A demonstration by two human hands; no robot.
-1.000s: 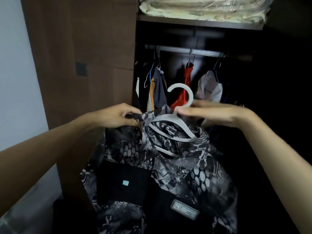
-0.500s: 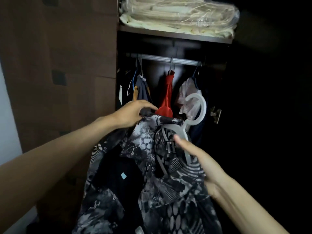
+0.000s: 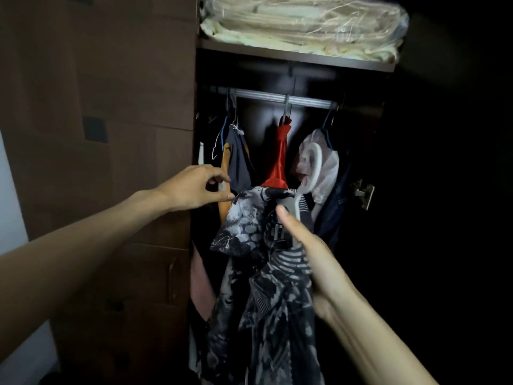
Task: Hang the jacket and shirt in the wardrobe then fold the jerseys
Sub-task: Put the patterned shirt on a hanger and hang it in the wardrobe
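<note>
So, centre of the frame, the patterned black-and-grey jacket (image 3: 263, 287) dangles off a white hanger (image 3: 311, 173) right in front of the open wardrobe (image 3: 291, 59), its hook sitting below the metal rail (image 3: 277, 97) and not yet over it. Lower right, the right hand (image 3: 308, 254) has the hanger's neck and the jacket collar, thumb up along the plastic (the other fingers are tucked behind the cloth, so I can't see them). Left of centre, the left hand (image 3: 194, 187) floats just beside the jacket's shoulder, fingers loosely curled, thumb tip touching or nearly touching the fabric edge; whether it actually grips anything, I can't tell.

Up on the rail: a dark garment with an orange one (image 3: 236, 162) at the left, a red garment (image 3: 279, 157) in the middle, a pale pinkish one (image 3: 324, 168) at the right on a blue hanger. Top of the frame, a shelf carries cream bedding in clear plastic (image 3: 299, 26). Brown door panels (image 3: 97, 107) fill the left side, and a metal hinge (image 3: 363, 193) glints at the right
</note>
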